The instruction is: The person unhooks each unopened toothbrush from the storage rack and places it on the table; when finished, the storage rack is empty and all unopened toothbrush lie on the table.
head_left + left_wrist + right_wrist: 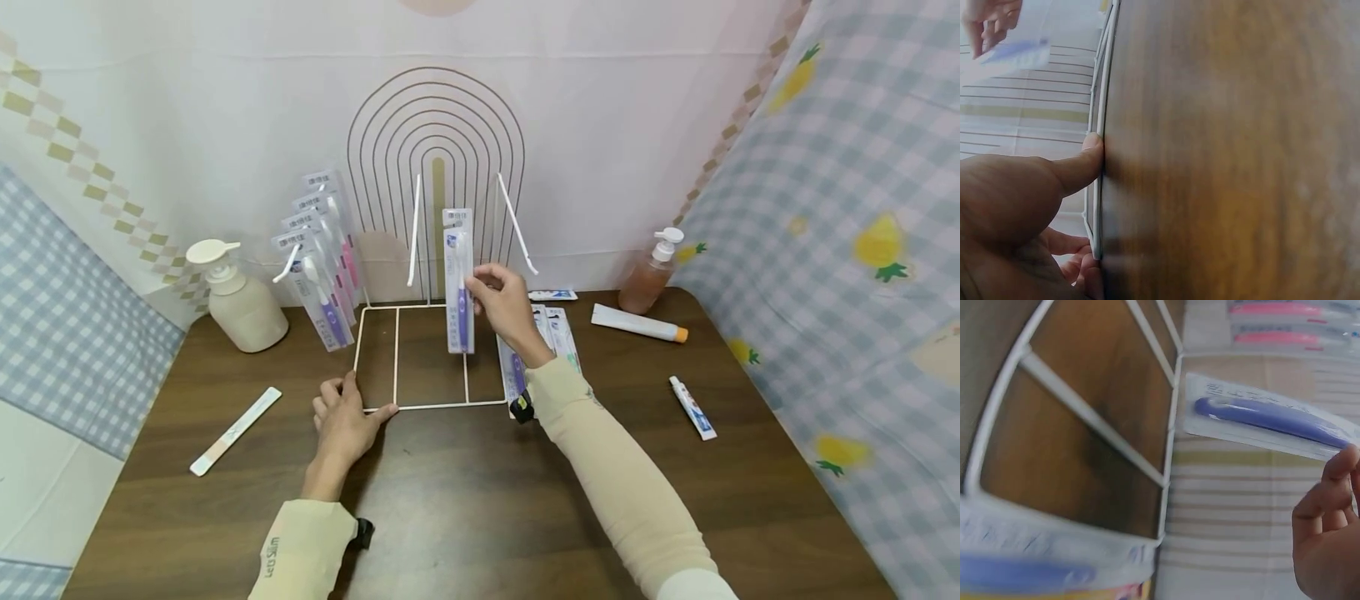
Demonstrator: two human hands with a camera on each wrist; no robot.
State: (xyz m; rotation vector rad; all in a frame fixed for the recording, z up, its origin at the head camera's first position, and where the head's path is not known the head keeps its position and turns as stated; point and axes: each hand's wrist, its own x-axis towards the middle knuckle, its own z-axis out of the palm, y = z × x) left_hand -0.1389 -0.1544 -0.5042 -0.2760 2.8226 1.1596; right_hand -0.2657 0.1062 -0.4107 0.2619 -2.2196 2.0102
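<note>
My right hand (506,304) pinches a packaged toothbrush (461,283) with a purple handle by its right edge. The package hangs upright near the middle hook of a white wire display rack (450,406); whether it touches the hook cannot be told. In the right wrist view the purple handle (1266,419) shows through clear plastic beyond my fingertips (1342,464). My left hand (345,421) grips the rack's front left corner, thumb (1088,159) on the front wire and fingers at the side. Several packaged toothbrushes (322,287) hang on the left hook (287,264).
More packaged toothbrushes (558,329) lie right of the rack, partly under my right arm. A cream pump bottle (243,308) and a long white packet (236,431) are at left. At right are an amber pump bottle (647,279), a white tube (637,323) and a small toothpaste tube (693,408).
</note>
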